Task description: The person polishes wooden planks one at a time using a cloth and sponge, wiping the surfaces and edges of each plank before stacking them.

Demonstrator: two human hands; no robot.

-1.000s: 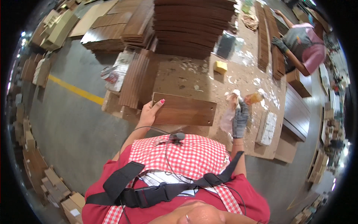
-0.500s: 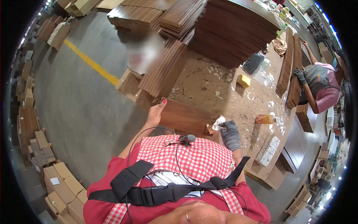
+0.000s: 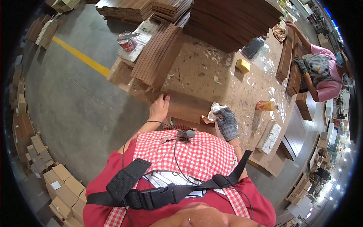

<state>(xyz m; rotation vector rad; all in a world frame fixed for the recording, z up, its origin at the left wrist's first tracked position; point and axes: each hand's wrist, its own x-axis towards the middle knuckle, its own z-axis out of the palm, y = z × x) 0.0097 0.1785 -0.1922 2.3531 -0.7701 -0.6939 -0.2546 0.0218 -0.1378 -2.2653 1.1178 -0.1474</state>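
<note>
The flat, rectangular brown wood-grain board (image 3: 187,108) lies between the person's hands at the near edge of the stained brown worktop (image 3: 198,72); whether it rests on that edge cannot be determined. The bare left hand (image 3: 159,108) pinches the board's left end, one red nail visible at the far corner, the fingers underneath hidden. The right hand (image 3: 227,124), in a grey knitted glove, is curled around a crumpled white cloth (image 3: 215,110) against the board's right end, which the cloth covers; its fingertips are partly obscured. The tall stack of dark brown boards (image 3: 230,24) at the far side is cut off by the upper picture border. A co-worker in a pink top (image 3: 326,92), beyond the right edge, has a dark-gloved hand (image 3: 301,65) on long brown wooden strips (image 3: 294,77); the fisheye rim blurs the background there. Near the left corner, a round red-and-white tin (image 3: 127,42) carries a printed label too small to read, with a flat blade across its top. An amber bottle (image 3: 266,106) lies toward the right edge, its label indistinct. The orange mark on the co-worker's grey apron (image 3: 317,68) is illegible.
</note>
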